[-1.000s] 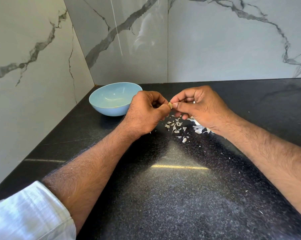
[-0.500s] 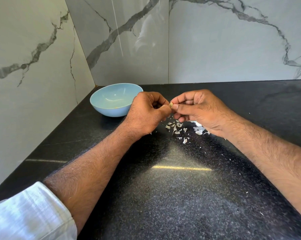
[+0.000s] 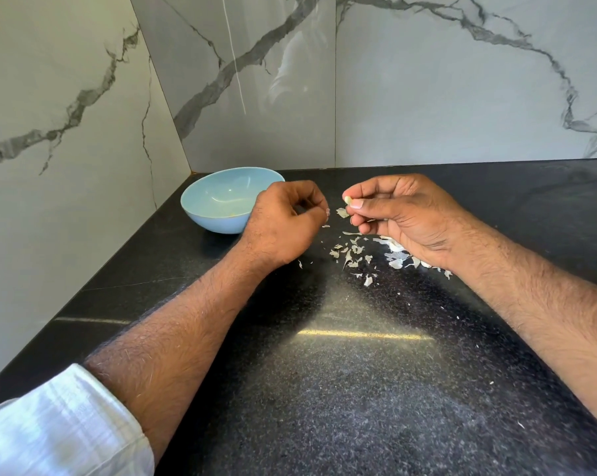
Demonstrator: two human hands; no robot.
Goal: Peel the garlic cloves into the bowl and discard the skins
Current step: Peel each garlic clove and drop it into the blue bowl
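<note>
At centre frame, a person's right hand pinches a small garlic clove between thumb and forefinger above a black speckled table. The left hand, just left of it and apart, has its fingers curled, a scrap of skin at the fingertips. Papery skins litter the table beneath both hands. A pale blue bowl sits at upper left, beside the left hand.
</note>
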